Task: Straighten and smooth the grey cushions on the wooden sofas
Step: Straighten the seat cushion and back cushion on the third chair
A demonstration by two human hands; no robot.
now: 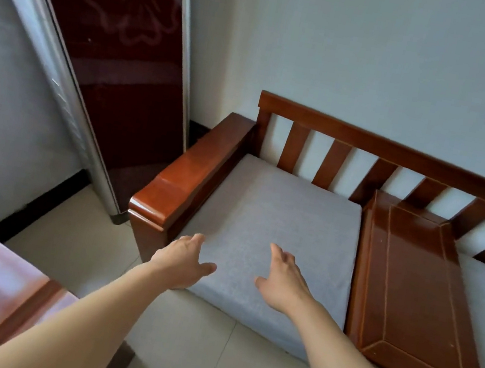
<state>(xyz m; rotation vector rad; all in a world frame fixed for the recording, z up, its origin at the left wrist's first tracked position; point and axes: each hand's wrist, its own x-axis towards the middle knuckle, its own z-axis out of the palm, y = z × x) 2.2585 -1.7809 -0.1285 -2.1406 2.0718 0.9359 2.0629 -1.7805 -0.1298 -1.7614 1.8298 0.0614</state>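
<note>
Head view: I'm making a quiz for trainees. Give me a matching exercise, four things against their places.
Things:
1. left hand
2. right hand
3. wooden panel
4. dark red door

Places:
A. between two grey cushions
B. over the cushion's middle front
C. left of the sofa armrest
D. at the cushion's front left corner

Pairs: 1-D, 2-B, 3-A, 4-C

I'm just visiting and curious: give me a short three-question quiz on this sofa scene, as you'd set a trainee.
1. True or false: the left hand grips a corner of the grey seat cushion.
2. What lies just right of that cushion? A) a folded blanket B) a wooden centre panel C) a pillow
3. Fill in: the right hand is spread ____ over the cushion's front part.

Key:
1. False; its fingers are straight, gripping nothing.
2. B
3. open
</note>
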